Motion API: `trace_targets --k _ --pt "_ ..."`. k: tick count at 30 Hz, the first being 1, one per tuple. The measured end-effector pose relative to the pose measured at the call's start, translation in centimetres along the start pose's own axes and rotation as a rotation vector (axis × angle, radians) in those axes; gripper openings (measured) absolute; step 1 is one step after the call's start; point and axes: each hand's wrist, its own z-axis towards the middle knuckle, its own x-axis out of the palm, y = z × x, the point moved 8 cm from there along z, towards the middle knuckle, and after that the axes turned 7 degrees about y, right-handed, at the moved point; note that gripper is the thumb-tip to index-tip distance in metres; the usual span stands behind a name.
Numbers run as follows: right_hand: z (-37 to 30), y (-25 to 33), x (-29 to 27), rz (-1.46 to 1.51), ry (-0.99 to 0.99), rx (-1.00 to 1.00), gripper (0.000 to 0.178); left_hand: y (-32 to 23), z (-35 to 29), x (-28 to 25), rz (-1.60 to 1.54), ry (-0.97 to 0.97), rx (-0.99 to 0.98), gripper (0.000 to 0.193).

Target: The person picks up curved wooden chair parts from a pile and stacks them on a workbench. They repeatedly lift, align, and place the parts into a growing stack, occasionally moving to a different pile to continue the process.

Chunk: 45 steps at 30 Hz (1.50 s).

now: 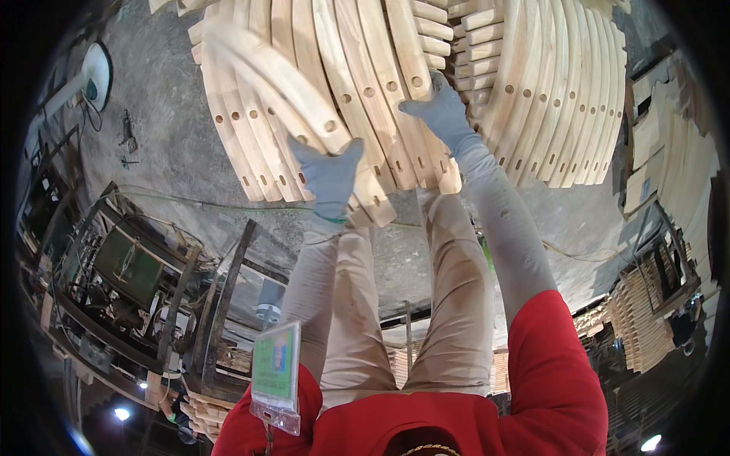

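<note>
My left hand (pixel 328 173), in a grey glove, is closed round the near part of a curved wooden slat (pixel 296 95). That slat lies aslant over others, its far end blurred, and what seems to be a second one lies against it. My right hand (pixel 447 120), gloved too, is at the right edge of the middle pile (pixel 365 72), thumb over the outer slat and fingers down its far side. The fingertips are partly hidden in the gap. The slats are pale wood, each with a round hole and a small slot near its near end.
Another pile of curved slats (pixel 559 99) stands to the right, on a grey concrete floor (pixel 156 144). A fan-like round object (pixel 96 76) is at far left. A machine with a metal frame (pixel 129 262) stands at left. More stacked wood (pixel 642 315) is at right.
</note>
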Motion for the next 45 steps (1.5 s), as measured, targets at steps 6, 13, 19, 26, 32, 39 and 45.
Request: trace_targets --k 6,13,19,26,32,39,45 --pt "-1.1 0.6 1.1 -0.084 0.029 0.095 0.072 -3.2 1.1 3.0 0.057 -0.044 0.050 0.120" --pt "-1.8 3.0 1.4 -0.089 -0.126 -0.101 0.075 -1.3 1.5 1.5 -0.019 0.027 0.058 0.119" --pt "-0.9 3.3 2.9 -0.226 0.059 0.087 0.085 0.8 2.2 -3.7 0.208 -0.165 0.158 0.115" --pt "-0.9 2.2 3.6 -0.118 0.075 0.052 0.075 1.4 5.5 -3.4 0.358 -0.122 0.037 0.116" --pt "-2.4 2.5 2.7 0.086 0.210 0.178 0.060 2.3 6.0 -4.6 0.226 -0.023 0.147 0.119" --pt "-4.8 7.5 8.9 0.240 0.222 0.029 0.060 4.1 6.9 -5.3 0.217 0.011 0.181 0.114" --pt "-4.9 10.2 14.1 0.131 -0.008 -0.009 0.067 5.6 8.2 -7.7 -0.246 0.184 0.335 0.079"
